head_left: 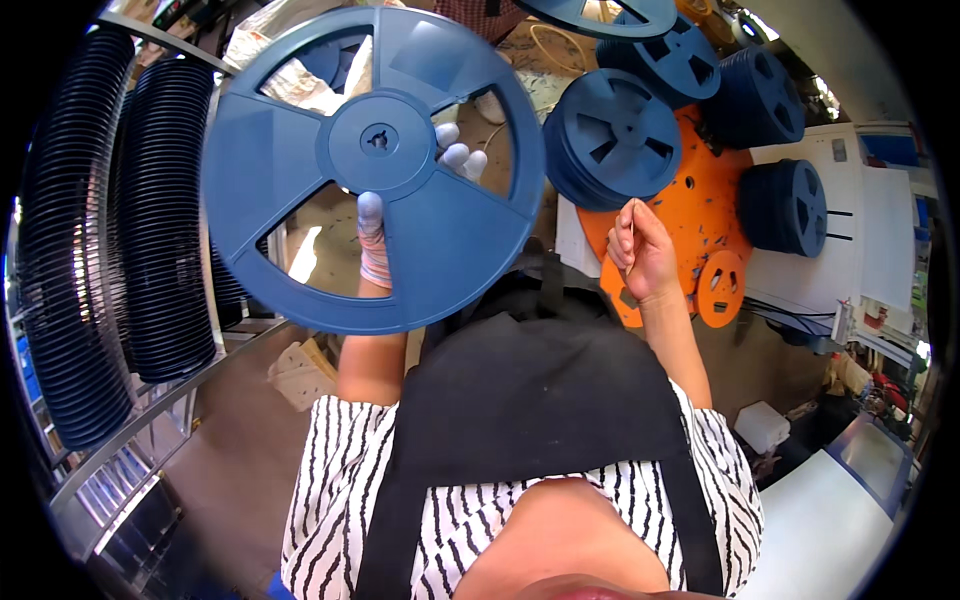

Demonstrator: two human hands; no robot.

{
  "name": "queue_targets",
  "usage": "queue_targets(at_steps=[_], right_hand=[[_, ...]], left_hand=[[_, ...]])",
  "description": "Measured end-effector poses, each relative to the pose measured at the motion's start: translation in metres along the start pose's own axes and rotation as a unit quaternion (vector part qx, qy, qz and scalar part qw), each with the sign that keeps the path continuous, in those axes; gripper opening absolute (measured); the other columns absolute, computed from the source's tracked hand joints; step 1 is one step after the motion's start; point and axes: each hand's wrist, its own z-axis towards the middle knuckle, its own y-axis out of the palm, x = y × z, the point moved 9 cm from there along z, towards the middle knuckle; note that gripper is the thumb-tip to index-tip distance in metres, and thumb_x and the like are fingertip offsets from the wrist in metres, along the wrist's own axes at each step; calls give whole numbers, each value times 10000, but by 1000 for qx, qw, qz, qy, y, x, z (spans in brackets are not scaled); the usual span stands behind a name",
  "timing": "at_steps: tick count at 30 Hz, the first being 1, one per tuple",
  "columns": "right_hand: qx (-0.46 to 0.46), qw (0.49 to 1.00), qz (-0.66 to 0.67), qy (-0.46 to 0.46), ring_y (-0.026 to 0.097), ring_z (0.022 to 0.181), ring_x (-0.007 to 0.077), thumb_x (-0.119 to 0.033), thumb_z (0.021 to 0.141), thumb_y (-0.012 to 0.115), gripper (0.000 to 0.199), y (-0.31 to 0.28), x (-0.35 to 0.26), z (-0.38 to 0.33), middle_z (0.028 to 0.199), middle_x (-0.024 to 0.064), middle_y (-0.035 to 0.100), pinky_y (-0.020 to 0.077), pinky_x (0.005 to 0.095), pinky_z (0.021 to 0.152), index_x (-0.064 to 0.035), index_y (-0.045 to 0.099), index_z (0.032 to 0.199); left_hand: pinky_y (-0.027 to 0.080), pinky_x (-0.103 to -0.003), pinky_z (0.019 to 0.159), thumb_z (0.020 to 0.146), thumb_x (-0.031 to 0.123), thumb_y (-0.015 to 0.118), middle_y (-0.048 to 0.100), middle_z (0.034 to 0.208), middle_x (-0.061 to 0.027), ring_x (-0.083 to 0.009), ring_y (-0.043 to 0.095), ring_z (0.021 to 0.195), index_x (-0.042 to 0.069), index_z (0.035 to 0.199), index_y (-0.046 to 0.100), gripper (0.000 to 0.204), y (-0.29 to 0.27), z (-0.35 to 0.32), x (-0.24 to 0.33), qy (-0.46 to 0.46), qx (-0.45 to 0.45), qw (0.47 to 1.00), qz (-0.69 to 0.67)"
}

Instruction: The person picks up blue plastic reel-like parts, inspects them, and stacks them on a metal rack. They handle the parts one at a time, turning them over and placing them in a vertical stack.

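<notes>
A large blue plastic reel (265, 150) with cut-out windows and a small hub hole is held up at the left. My left hand (371, 240) grips it by the middle, its covered thumb in front of the lower window. White-tipped fingers show through the right-hand window from behind. My right hand (645, 250) is bare and raised at the right, apart from the reel, with its fingers pinched closed. A thin edge shows along those fingers, too small to name. Just beyond this hand lies a stack of blue reels (615, 130).
Ribbed rows of dark reels (165, 220) stand in a metal rack on the left. More blue reel stacks (785, 205) sit around an orange round table (700, 190) scattered with blue scraps. A white panel (880, 230) borders the right. A white bag (292, 85) lies behind the held reel.
</notes>
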Motion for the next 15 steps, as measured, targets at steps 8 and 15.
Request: queue_targets(at_steps=[8,15], right_hand=[[38,942,-303,-141,492,545,53,-190,985,570,193,62,-41,-6,669,15,594,368,189,493,-52,591,852],[-111,458,-758,-451,598,641,227,-34,742,676,163,183,-81,-7,710,51,582,474,310,555,-82,635,893]], left_hand=[[469,-499,1055,711,456,836,579,1256,-216,-390,505,1280,-34,1363,404,923,1,-25,-20,-25,2,998,-60],[542,-485,964,786,443,775,594,1169,-218,-372,605,1140,-59,1359,417,841,13,-28,-17,-115,22,991,-58]])
